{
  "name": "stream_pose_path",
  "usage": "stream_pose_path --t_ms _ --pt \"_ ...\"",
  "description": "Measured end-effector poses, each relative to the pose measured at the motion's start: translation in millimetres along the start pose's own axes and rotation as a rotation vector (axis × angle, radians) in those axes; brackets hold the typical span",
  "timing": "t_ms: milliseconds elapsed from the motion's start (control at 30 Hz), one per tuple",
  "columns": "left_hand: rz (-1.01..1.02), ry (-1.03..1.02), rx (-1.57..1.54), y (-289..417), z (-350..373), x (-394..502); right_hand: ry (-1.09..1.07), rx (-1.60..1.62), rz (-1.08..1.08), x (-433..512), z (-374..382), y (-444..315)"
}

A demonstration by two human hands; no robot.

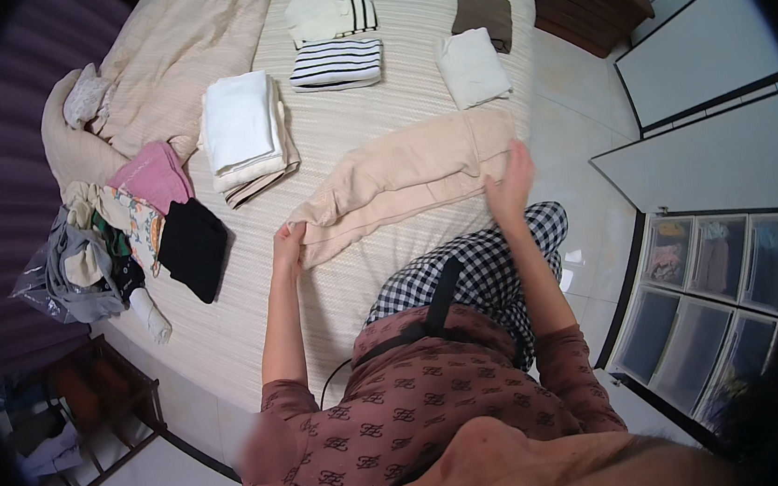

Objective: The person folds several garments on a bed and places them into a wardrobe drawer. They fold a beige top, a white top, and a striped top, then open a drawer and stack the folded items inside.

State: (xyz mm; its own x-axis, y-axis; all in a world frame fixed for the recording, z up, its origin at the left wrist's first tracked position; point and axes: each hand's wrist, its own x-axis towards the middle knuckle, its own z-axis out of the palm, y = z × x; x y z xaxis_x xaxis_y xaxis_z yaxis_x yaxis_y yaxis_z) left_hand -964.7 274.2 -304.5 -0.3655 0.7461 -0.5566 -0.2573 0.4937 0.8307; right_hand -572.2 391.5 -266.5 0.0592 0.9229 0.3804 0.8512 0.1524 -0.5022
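Note:
A beige garment (409, 164), folded into a long strip, lies across the bed before me. At its left end my left hand (287, 244) pinches the edge between thumb and fingers. My right hand (511, 182) rests at the right end, its fingers on the cloth and slightly blurred; whether they grip it is unclear. Beyond the strip, near the bed's right edge, lie a folded white garment (474, 68) and a folded brown garment (482, 17). A stack of folded white and beige cloth (241, 127) stands to the left of it.
Striped folded garments (337, 65) lie further back on the bed (409, 86). At left are a black folded garment (194, 251), a pink cloth (154, 175), a mixed clothes heap (89, 261) and a rumpled quilt (180, 45). Clear-front drawers (686, 334) stand at right.

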Motion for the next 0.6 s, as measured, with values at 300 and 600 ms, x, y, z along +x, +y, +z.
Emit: stream_pose_path --t_ms 300,600 --pt "0.486 -0.343 0.353 140 103 -41 -0.611 0.750 -0.321 35 4 -149" --pt "0.874 -0.488 0.864 275 169 -48 -0.436 0.671 -0.074 160 -135 -141"
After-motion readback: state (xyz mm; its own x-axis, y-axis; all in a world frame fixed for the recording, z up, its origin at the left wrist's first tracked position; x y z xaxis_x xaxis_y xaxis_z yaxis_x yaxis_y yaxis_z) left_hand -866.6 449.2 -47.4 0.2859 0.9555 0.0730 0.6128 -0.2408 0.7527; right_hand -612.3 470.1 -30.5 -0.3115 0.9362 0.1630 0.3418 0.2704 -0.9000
